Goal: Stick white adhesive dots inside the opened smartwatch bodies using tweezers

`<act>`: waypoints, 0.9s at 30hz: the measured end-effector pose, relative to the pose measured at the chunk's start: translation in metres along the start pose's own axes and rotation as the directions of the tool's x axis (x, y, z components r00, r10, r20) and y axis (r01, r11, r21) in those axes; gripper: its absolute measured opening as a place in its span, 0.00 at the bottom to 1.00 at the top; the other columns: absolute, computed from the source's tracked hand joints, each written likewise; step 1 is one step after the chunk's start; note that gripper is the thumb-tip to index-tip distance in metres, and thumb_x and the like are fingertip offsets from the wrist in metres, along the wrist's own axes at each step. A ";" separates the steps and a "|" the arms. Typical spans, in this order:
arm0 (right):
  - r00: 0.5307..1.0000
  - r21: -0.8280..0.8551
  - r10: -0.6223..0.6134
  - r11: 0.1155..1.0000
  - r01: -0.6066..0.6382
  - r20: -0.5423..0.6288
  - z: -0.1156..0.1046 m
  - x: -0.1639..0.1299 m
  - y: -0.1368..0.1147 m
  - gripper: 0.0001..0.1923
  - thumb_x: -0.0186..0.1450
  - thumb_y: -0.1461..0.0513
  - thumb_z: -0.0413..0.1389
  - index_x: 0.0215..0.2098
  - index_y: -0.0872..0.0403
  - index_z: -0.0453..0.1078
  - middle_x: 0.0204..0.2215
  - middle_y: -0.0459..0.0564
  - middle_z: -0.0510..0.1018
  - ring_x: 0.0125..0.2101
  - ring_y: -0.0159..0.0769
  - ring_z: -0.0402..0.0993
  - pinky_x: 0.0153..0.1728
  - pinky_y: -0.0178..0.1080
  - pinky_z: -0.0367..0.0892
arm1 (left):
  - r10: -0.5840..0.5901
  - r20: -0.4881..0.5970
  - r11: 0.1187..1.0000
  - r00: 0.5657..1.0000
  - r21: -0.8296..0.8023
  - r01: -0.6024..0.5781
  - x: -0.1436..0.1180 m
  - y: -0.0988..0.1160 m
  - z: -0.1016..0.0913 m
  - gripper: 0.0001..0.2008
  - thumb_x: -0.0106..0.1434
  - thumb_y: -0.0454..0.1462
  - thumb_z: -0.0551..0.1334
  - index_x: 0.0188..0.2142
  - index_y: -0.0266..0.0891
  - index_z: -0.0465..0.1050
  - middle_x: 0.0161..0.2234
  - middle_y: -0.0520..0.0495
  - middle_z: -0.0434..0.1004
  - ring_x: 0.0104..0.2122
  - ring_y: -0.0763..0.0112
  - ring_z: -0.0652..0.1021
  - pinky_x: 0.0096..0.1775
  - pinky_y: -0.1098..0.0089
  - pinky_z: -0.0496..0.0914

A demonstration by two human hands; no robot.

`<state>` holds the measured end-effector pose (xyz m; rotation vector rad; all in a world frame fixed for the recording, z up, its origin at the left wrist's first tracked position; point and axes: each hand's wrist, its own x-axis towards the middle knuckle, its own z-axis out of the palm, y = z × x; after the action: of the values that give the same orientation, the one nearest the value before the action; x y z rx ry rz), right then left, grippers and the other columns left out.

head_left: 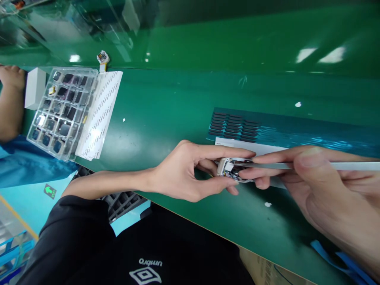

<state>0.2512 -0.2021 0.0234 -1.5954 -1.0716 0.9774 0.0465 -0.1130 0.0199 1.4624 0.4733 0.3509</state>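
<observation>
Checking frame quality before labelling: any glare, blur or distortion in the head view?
Head view: ceiling lights glare in white patches on the glossy green table, strongest top right; the clear parts tray also reflects light. The right hand close to the lens looks soft and enlarged; the left hand and the small white device are fairly sharp. The table edges run tilted, and the far background is smeared.

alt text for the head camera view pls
A person's left hand pinches a small white device on a green table while the right hand works on it with a thin grey tool. Farther left sit a clear tray of small parts and another person's arm.
</observation>
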 end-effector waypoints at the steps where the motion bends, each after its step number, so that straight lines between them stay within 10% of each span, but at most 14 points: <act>1: 1.000 0.021 0.004 1.000 -0.005 0.011 0.000 0.000 0.000 0.26 0.66 0.35 0.61 0.31 0.45 0.84 0.31 0.53 0.87 0.27 0.44 0.84 0.26 0.44 0.84 | 0.006 -0.004 1.000 1.000 0.008 -0.006 0.000 0.000 0.000 0.25 0.68 0.35 0.67 0.63 0.32 0.74 0.40 0.42 0.90 0.39 0.62 0.90 0.44 0.69 0.87; 27: 0.997 -0.024 -0.081 0.996 0.081 -0.013 0.004 -0.010 -0.003 0.14 0.73 0.49 0.59 0.33 0.38 0.83 0.29 0.42 0.86 0.24 0.38 0.82 0.28 0.42 0.84 | 0.129 -0.066 0.980 0.989 0.164 -0.117 0.001 0.000 0.003 0.20 0.69 0.33 0.60 0.57 0.22 0.78 0.31 0.38 0.88 0.30 0.62 0.89 0.30 0.74 0.83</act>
<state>0.2440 -0.2100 0.0269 -1.5634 -1.1333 0.9009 0.0488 -0.1147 0.0202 1.6428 0.4819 0.4773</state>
